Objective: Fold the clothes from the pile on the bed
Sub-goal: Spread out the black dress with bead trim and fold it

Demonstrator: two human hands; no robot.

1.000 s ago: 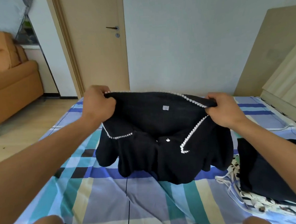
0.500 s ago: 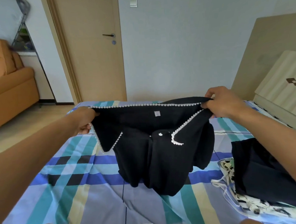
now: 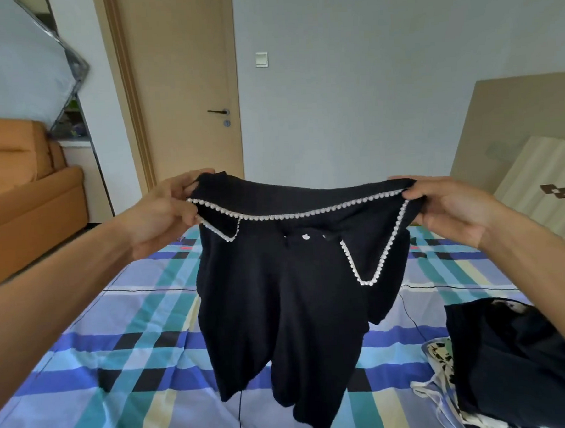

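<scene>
Hands hold a black top (image 3: 297,278) with white bead trim up in the air: left hand (image 3: 163,213) pinches one shoulder, right hand (image 3: 451,205) pinches the other. Its hem hangs below both hands, above the checked bed (image 3: 125,353). Dark clothes pile (image 3: 518,365) lies below the right hand.

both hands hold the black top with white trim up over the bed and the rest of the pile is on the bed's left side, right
Not quite: the head view shows the pile on the right side of the bed, not the left. The left hand and right hand do hold the black top up.
</scene>
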